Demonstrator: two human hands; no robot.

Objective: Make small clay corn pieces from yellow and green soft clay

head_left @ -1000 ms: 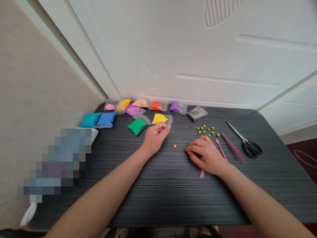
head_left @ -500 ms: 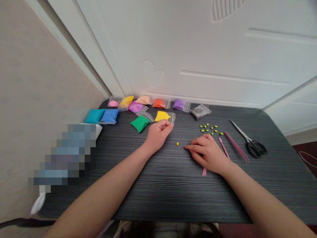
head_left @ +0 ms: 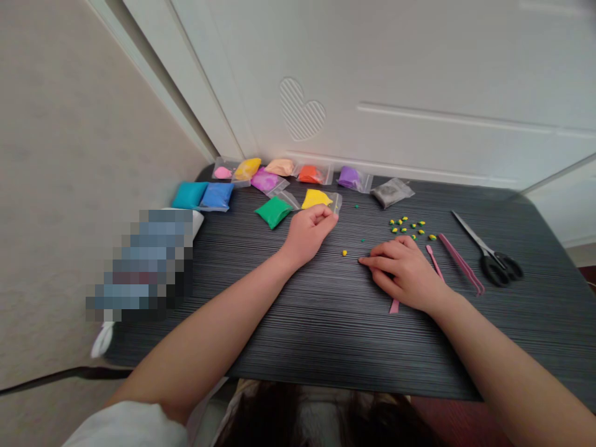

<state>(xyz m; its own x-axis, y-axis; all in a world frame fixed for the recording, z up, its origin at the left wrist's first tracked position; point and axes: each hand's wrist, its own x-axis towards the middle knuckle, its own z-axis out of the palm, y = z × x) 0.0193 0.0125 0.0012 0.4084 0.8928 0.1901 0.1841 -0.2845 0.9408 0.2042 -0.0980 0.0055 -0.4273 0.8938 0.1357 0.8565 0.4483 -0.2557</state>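
Note:
My left hand (head_left: 311, 234) is closed, its fingers curled in and its thumb against them, just in front of a clear bag of yellow clay (head_left: 316, 198). Whatever it may hold is hidden. My right hand (head_left: 407, 271) lies on the table with the index finger stretched to the left and its tip on the surface. Between the hands sits a small yellow ball (head_left: 344, 252). A tiny green bit (head_left: 362, 240) lies a little beyond it. Under the right palm, a pink clay tool (head_left: 435, 262) is partly covered. Several yellow-and-green pieces (head_left: 403, 230) lie beyond that hand.
Pink tweezers (head_left: 460, 264) and black-handled scissors (head_left: 496, 261) lie on the right. Bagged clay lines the back, including green (head_left: 274, 212), purple (head_left: 349, 177) and grey (head_left: 390, 192). A blurred-out item (head_left: 144, 261) stands at the left edge of the dark table (head_left: 298, 347).
The camera has tilted, so the whole scene sits higher and farther right in view. Both hands keep nearly the same pose and place on the table.

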